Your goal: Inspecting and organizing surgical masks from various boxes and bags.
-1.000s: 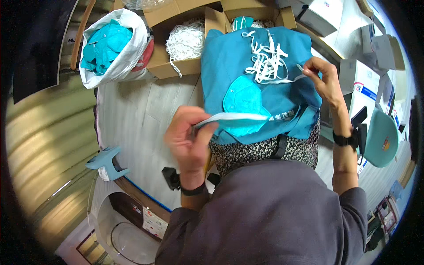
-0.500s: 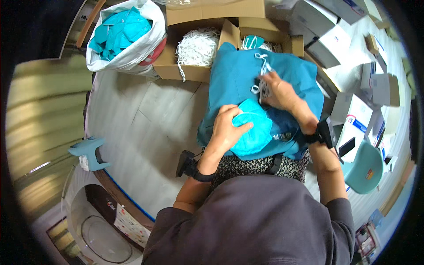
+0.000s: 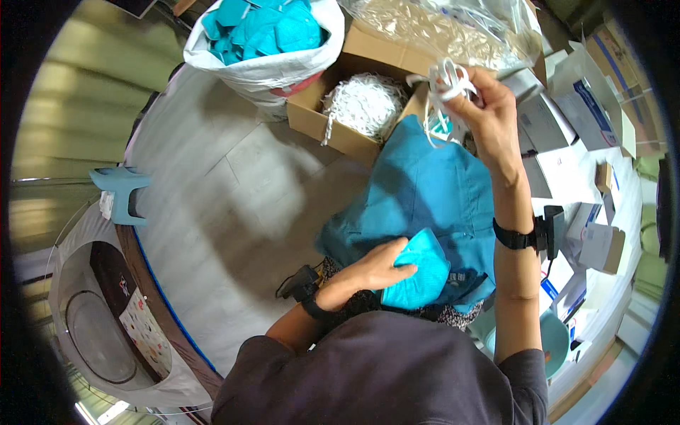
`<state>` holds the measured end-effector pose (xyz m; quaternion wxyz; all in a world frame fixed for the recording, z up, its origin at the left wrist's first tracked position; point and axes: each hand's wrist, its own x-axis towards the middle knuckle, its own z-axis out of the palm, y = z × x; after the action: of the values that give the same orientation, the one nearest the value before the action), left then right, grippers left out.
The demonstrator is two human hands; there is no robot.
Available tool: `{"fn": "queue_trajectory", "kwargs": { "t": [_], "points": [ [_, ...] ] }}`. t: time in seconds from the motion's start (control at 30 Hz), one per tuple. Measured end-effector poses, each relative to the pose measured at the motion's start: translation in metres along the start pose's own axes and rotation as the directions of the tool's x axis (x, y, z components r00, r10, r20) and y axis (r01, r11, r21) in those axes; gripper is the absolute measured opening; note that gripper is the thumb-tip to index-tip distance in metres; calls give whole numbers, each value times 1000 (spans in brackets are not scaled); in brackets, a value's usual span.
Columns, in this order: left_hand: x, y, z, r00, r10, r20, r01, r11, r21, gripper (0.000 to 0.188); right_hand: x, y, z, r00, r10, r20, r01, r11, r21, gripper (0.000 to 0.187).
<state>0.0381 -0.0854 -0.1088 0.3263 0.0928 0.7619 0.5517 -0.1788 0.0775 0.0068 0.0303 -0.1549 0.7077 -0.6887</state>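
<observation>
My left hand [image 3: 379,268] is closed on a bright turquoise face mask [image 3: 423,278], which lies on the teal cloth [image 3: 421,180] spread over my lap. Its thumb rests on top of the mask. My right hand [image 3: 496,120] is raised above the far edge of the cloth, its fingers pinching a loose bunch of white elastic straps [image 3: 448,85] that hang in loops. Beyond the cloth, a heap of similar white straps [image 3: 365,105] fills an open cardboard box [image 3: 336,140]. A second box beside it is mostly hidden behind my right hand and the straps.
A white sack [image 3: 258,81] heaped with turquoise masks [image 3: 276,32] stands at the far left of the boxes. Clear plastic sheeting [image 3: 453,32] lies behind. White cartons [image 3: 567,166] crowd the right side. A small blue stool [image 3: 122,188] stands at left on the grey floor [image 3: 212,234].
My right hand has lifted from the cloth, up and away from me, carrying the white straps. My left hand keeps the mask on my lap. The view has shifted, showing more of the plastic sheeting.
</observation>
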Motion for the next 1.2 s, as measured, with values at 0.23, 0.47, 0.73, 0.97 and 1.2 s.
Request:
{"fn": "queue_trajectory", "kwargs": {
  "t": [0.23, 0.47, 0.73, 0.97, 1.2],
  "points": [
    [4, 3, -22, 999, 4, -39, -7, 997, -71, 37, 78, 84, 33, 975, 99, 197, -98, 995, -17, 75],
    [7, 6, -89, 805, -45, -591, -327, 798, -506, 43, -12, 146, -27, 959, 263, 110, -205, 903, -378, 55],
    [50, 69, -329, 285, -30, -958, -766, 593, -247, 38, -129, 141, -109, 885, 451, -118, -463, 878, -119, 38],
    [158, 46, -324, 281, -111, -953, -501, 830, -244, 77, -172, 109, -156, 821, 500, -276, -539, 838, -82, 33],
    [169, 23, -86, 797, 498, -343, -238, 780, 579, 44, -98, 57, -248, 830, 291, -476, -492, 784, -379, 21]
  ]
}}
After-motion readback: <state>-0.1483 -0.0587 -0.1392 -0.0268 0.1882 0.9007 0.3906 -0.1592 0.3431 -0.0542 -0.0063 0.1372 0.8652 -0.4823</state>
